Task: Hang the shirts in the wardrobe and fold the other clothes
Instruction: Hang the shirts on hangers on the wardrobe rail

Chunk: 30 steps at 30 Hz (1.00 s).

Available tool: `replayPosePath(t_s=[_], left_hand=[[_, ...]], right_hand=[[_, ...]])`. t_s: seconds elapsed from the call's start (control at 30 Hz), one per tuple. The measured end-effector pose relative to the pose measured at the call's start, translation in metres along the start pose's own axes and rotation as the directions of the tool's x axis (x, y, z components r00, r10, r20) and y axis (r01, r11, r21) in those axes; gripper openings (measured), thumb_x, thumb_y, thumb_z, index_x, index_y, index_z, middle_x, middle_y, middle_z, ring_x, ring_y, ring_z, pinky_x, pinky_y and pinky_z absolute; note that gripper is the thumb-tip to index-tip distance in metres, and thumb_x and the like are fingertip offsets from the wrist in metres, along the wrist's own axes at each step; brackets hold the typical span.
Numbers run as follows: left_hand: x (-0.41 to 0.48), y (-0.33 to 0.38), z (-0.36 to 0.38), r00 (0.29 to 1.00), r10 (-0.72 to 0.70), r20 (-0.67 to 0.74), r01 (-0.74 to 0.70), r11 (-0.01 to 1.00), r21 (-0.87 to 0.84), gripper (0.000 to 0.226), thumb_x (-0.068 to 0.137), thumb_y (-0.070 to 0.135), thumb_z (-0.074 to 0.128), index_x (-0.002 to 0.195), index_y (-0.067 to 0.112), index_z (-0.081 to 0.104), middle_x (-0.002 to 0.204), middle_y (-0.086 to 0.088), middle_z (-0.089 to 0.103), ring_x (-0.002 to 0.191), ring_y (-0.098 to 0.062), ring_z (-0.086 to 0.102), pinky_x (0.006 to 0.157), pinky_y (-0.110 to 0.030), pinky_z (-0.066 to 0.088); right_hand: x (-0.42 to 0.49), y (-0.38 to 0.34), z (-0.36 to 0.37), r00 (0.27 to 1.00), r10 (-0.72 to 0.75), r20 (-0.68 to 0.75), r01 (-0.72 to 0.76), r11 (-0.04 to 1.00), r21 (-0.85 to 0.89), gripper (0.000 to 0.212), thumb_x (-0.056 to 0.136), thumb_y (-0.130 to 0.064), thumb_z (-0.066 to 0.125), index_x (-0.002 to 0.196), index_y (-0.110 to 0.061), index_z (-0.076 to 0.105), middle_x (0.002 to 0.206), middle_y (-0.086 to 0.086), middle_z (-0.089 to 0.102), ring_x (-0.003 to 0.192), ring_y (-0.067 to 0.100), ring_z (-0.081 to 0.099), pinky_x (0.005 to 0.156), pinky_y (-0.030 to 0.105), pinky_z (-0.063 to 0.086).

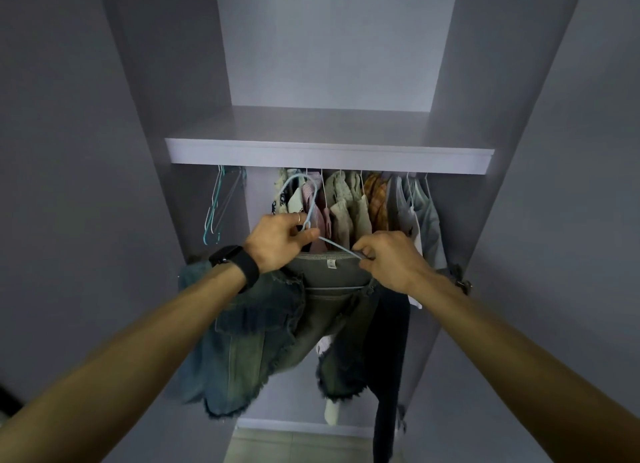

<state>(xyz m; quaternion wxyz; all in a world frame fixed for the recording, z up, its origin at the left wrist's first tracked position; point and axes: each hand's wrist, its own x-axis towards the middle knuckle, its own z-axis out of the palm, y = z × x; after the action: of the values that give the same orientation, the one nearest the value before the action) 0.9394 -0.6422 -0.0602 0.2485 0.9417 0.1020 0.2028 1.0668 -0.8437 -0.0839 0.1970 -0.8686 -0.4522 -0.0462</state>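
Observation:
A washed denim shirt [249, 338] with frayed edges hangs on a light blue hanger [313, 199] in front of the open wardrobe. My left hand [277, 242] grips the hanger at the base of its hook. My right hand [388, 260] pinches the hanger's right arm together with the collar of the denim shirt. The hook points up toward the rail, which is hidden under the white shelf [329, 152]. Several hung garments [356, 206] fill the rail behind my hands.
Spare empty hangers [218, 209] hang at the rail's left end. Grey wardrobe side panels [166, 116] stand close on both sides. A dark garment [389, 376] hangs low on the right. The tiled floor [298, 445] shows below.

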Motion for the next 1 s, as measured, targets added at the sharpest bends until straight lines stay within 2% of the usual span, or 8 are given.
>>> replayPosePath(t_s=[0.13,0.27,0.37,0.5,0.6,0.77,0.87,1.0], left_hand=[[-0.007,-0.007,0.008,0.992,0.116,0.052,-0.124,0.971,0.202,0.023,0.100,0.040,0.056,0.097,0.018,0.062,0.074,-0.001,0.060,0.070,-0.025,0.060,0.063,-0.035,0.048],[-0.010,-0.004,0.013,0.990,0.132,0.055,-0.136,0.989,0.066,0.016,0.099,0.032,0.060,0.087,0.022,0.063,0.066,0.009,0.050,0.059,-0.008,0.048,0.056,-0.023,0.037],[-0.004,-0.010,0.008,0.992,0.079,-0.102,-0.091,0.989,-0.115,0.015,0.097,0.031,0.063,0.085,0.022,0.065,0.073,-0.005,0.064,0.067,-0.019,0.058,0.062,-0.023,0.045],[-0.005,-0.024,0.001,0.991,0.082,-0.101,-0.095,0.988,-0.122,0.016,0.097,0.031,0.063,0.094,0.017,0.070,0.081,-0.008,0.068,0.074,-0.023,0.062,0.068,-0.031,0.047],[-0.007,-0.027,0.004,0.988,0.093,-0.127,-0.104,0.991,-0.088,0.014,0.097,0.030,0.063,0.088,0.020,0.068,0.085,-0.001,0.066,0.074,-0.017,0.059,0.070,-0.030,0.046],[-0.004,-0.028,0.007,0.991,0.100,-0.095,-0.103,0.994,-0.033,0.018,0.098,0.038,0.060,0.081,0.029,0.058,0.080,0.010,0.059,0.073,-0.014,0.057,0.070,-0.031,0.046],[-0.001,-0.030,0.009,0.995,0.093,-0.031,-0.091,0.993,0.076,0.030,0.095,0.050,0.055,0.077,0.027,0.055,0.076,0.009,0.056,0.074,-0.019,0.058,0.070,-0.039,0.051],[0.004,-0.029,0.015,0.995,0.098,-0.001,-0.097,0.990,0.102,0.049,0.093,0.055,0.055,0.089,0.009,0.070,0.119,-0.002,0.056,0.110,-0.021,0.058,0.097,-0.036,0.046]], right_hand=[[0.005,0.007,-0.004,0.989,0.086,0.119,-0.103,0.984,0.148,0.027,0.086,-0.010,0.077,0.110,-0.020,0.076,0.108,0.000,0.074,0.096,0.008,0.067,0.084,0.017,0.052],[0.020,-0.010,-0.019,0.975,0.208,-0.074,-0.123,0.791,0.599,0.028,0.082,-0.011,0.082,0.107,-0.021,0.077,0.100,-0.004,0.075,0.086,0.003,0.069,0.083,0.014,0.053],[0.027,-0.014,-0.021,0.991,0.131,0.001,-0.109,0.825,0.555,0.034,0.084,-0.022,0.082,0.117,-0.020,0.073,0.107,-0.008,0.073,0.093,-0.003,0.066,0.089,0.008,0.048],[0.017,0.010,-0.017,0.969,0.076,0.234,-0.198,0.807,0.557,0.037,0.094,-0.036,0.070,0.129,-0.027,0.067,0.129,-0.012,0.065,0.120,0.001,0.057,0.107,0.024,0.040],[0.014,0.024,-0.006,0.962,0.064,0.264,-0.151,0.935,0.322,0.030,0.097,-0.031,0.066,0.126,-0.024,0.070,0.127,-0.008,0.068,0.120,0.008,0.059,0.106,0.025,0.043],[0.005,0.030,0.019,0.987,0.006,0.160,-0.052,0.956,0.288,0.021,0.097,-0.018,0.066,0.116,-0.016,0.075,0.115,-0.004,0.074,0.110,0.007,0.065,0.104,0.032,0.050],[0.004,0.022,0.027,0.997,0.019,-0.077,0.011,0.926,0.376,0.020,0.099,-0.017,0.063,0.115,-0.015,0.074,0.109,-0.004,0.074,0.102,0.009,0.066,0.095,0.034,0.054],[0.013,0.005,0.025,0.981,-0.100,-0.168,0.155,0.921,0.357,0.017,0.101,-0.026,0.060,0.112,-0.022,0.073,0.105,-0.009,0.073,0.094,0.004,0.065,0.083,0.029,0.055]])
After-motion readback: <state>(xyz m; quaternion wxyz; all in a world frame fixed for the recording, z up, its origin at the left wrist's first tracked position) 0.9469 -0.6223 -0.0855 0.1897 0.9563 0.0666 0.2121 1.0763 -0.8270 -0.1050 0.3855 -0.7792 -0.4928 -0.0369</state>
